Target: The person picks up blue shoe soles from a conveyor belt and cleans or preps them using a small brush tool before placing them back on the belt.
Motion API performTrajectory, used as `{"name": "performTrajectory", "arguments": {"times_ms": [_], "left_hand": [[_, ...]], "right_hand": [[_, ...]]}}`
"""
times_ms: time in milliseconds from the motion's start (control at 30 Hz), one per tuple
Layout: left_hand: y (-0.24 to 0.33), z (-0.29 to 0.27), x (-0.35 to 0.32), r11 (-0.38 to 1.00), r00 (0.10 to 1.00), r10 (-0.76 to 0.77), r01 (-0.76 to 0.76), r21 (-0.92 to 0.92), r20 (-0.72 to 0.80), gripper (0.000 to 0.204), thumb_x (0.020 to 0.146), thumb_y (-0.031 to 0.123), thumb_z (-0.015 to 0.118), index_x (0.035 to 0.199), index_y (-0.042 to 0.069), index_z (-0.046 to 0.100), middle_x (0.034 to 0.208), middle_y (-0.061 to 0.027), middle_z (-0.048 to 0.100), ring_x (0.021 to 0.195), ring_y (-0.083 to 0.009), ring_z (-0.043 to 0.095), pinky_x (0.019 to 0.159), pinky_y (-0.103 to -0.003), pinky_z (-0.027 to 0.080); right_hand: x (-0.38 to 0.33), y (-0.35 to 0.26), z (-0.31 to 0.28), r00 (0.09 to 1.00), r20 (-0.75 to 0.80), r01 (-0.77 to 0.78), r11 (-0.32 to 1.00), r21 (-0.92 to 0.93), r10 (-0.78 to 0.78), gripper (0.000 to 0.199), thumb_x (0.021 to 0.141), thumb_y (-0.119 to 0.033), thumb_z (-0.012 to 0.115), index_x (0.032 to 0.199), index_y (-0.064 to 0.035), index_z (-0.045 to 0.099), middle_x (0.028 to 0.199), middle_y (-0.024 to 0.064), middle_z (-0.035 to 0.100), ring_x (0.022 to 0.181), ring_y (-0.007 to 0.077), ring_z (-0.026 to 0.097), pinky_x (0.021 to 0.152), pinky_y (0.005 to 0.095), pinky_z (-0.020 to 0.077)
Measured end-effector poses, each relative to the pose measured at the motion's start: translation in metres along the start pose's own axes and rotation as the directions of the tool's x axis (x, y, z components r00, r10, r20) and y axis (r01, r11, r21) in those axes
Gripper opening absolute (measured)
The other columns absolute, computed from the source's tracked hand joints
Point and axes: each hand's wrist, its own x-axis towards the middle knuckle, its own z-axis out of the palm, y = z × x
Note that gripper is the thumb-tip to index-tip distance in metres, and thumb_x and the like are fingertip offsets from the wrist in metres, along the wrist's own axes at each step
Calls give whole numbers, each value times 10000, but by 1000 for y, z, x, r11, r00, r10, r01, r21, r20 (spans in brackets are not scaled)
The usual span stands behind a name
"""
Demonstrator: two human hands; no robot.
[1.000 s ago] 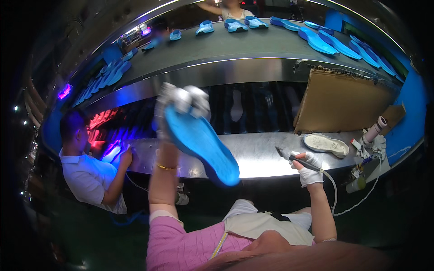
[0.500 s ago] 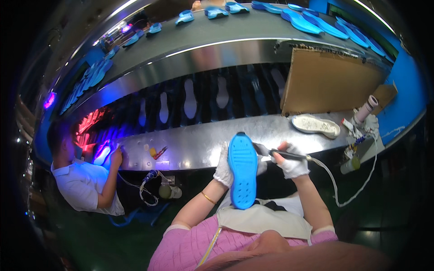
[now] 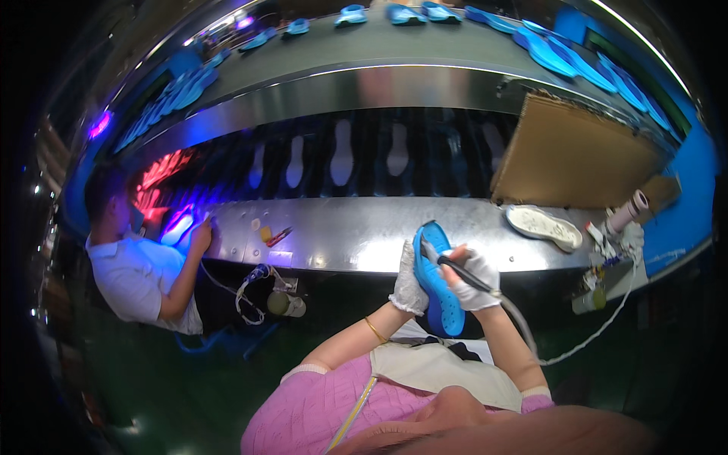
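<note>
Left hand [image 3: 409, 286] grips blue sole [image 3: 445, 307], now tilted; right hand [image 3: 479, 282] clasps corded tool [image 3: 460, 271], tip shifted from right edge to over far half, work apparently under way.

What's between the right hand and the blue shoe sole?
The black-handled tool: the right hand grips it, and its blade end reaches over the blue sole. The head view shows this.

My feed shows a long steel worktop [image 3: 356, 236], a grey-green conveyor belt [image 3: 364, 51] beyond it, and a blue side panel [image 3: 691, 201] at right. I see a purple lamp [image 3: 100, 124] and red glow [image 3: 161, 173] at left, above a dark green floor [image 3: 182, 402].
</note>
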Motion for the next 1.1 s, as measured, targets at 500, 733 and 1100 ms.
{"name": "performTrajectory", "arguments": {"times_ms": [500, 733, 1100], "left_hand": [[42, -11, -4, 986, 995, -89, 81, 143, 52, 820, 815, 704, 297, 1344, 79, 325, 1264, -230, 454, 1150, -325, 475, 989, -428, 377], [53, -6, -18, 973, 965, -227, 218, 80, 130, 850, 833, 699, 189, 1349, 31, 291, 1258, -215, 459, 1092, -318, 521, 964, -439, 408], [30, -31, -12, 923, 960, -277, 251, 293, 51, 827, 787, 696, 268, 1340, 82, 305, 1239, -136, 483, 1100, -250, 514, 940, -381, 438]], "right_hand": [[-4, 20, 7, 993, 77, 106, 970, -220, -91, 171, 762, 59, 604, 881, -31, 519, 748, 62, 576, 586, 96, 554, 560, 220, 464], [-18, 17, 1, 976, 125, -178, 984, -11, 177, 153, 765, 48, 619, 873, -33, 545, 779, 68, 607, 654, 125, 615, 602, 251, 509], [-17, 36, -29, 983, 116, -158, 981, 108, 146, 136, 774, 2, 635, 883, 7, 553, 827, 130, 622, 704, 159, 622, 652, 265, 501]]}}
